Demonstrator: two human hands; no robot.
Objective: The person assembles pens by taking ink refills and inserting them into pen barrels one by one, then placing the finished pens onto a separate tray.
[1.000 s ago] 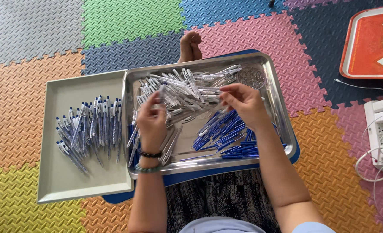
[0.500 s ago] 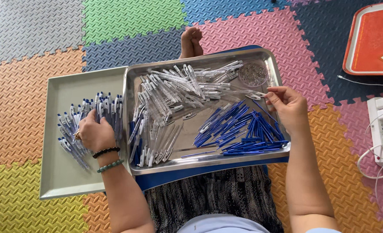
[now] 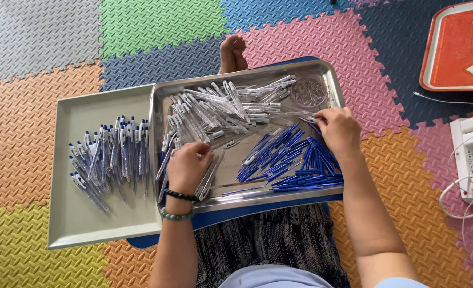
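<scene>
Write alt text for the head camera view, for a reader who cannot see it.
Seen from above, a seated person's left hand rests on clear pen barrels in a steel tray, while the right hand touches blue pen refills. A grey tray alongside holds assembled pens, on colourful foam floor mats.

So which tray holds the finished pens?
The pale green tray on the person's left; its pens are assembled, while the metal tray holds separate parts.
</scene>
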